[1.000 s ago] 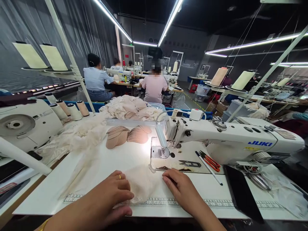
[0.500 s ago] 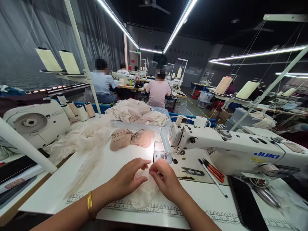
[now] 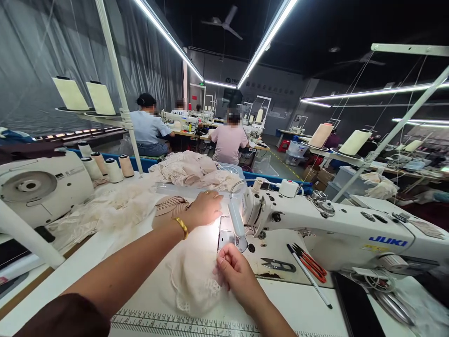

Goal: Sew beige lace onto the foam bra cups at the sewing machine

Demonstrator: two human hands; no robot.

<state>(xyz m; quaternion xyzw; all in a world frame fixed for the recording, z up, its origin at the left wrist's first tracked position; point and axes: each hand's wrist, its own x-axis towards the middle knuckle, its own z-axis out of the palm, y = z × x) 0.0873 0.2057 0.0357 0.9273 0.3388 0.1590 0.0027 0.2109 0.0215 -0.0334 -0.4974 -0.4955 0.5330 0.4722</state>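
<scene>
Two bare hands are at the white worktop (image 3: 147, 285). The left hand (image 3: 206, 206) reaches forward over the right part of a fanned stack of beige, rounded pads (image 3: 170, 206); its fingertips are hidden, so I cannot tell whether its grip holds one. The right hand (image 3: 236, 276) has thumb and forefinger pinched, apparently on the edge of a sheer cream, lace-edged fabric piece (image 3: 192, 271), which lies loosely between the arms, beside the needle plate. The step in hand looks like reaching to the stack while steadying the fabric; the next move seems to call for separating thin layers cleanly and keeping the fabric edge pinched.

Across the surface from the left: a white machine housing (image 3: 66, 187), small thread cones (image 3: 114, 171), a heap of sheer cream cloth (image 3: 122, 210), a black printed ruler scale (image 3: 182, 324) along the front, a white JUKI sewing machine (image 3: 336, 217) with a lit lamp, dark metal snips (image 3: 278, 265), a white pen (image 3: 310, 276), orange-handled tools (image 3: 313, 267) and a black phone (image 3: 356, 304).

Beyond, grey curtains (image 3: 147, 56) hang left; co-workers in light blue (image 3: 145, 126) and pink (image 3: 229, 142) sit at machines under tube lights.
</scene>
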